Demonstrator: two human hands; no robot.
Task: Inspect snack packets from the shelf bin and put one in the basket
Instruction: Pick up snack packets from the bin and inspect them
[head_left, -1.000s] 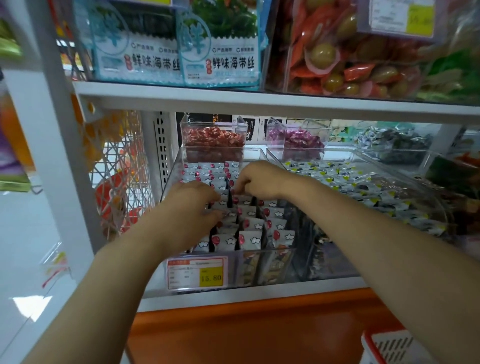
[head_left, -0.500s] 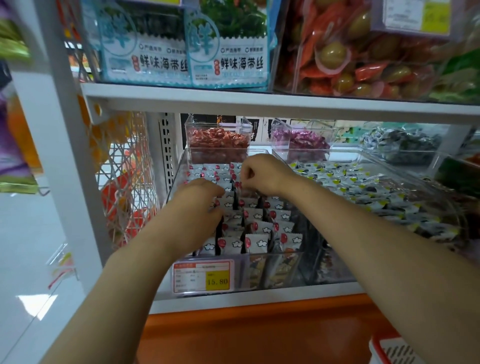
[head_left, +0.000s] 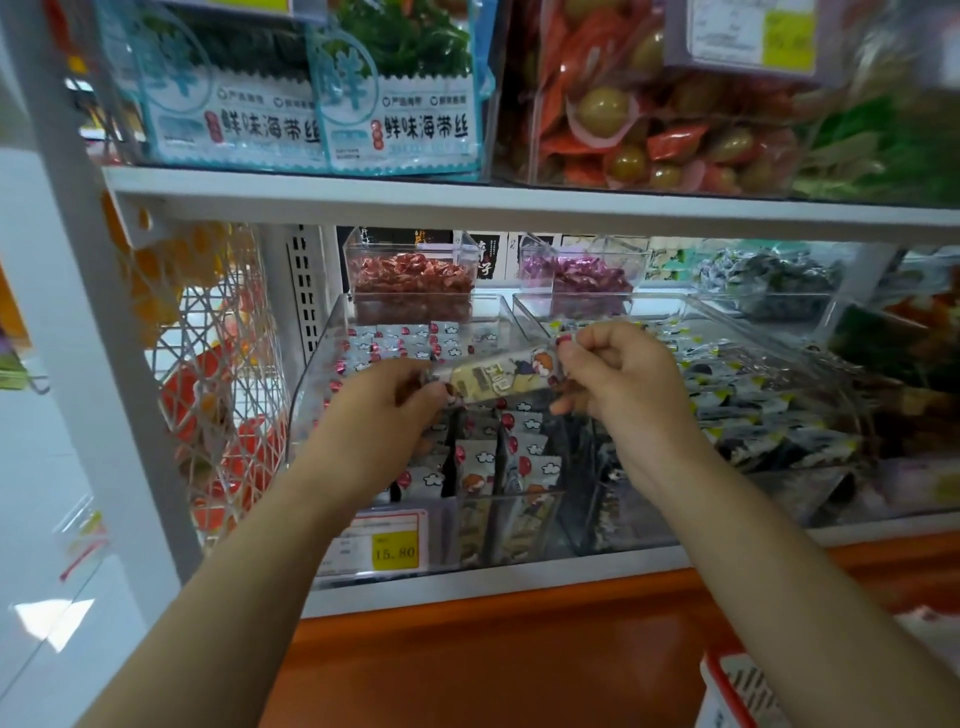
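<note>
a: hands?
b: left hand (head_left: 384, 410) and right hand (head_left: 618, 379) each pinch one end of a snack packet (head_left: 498, 376), fingers curled.
a: location?
b: held level above the clear bin (head_left: 316, 366); basket (head_left: 743, 686) lower right, well apart.

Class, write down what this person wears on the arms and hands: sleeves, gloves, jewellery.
Nothing worn shows. The left hand and right hand are bare, with no gloves, rings or watch, and both forearms are bare to the frame's edge, so no sleeves are in view.
</note>
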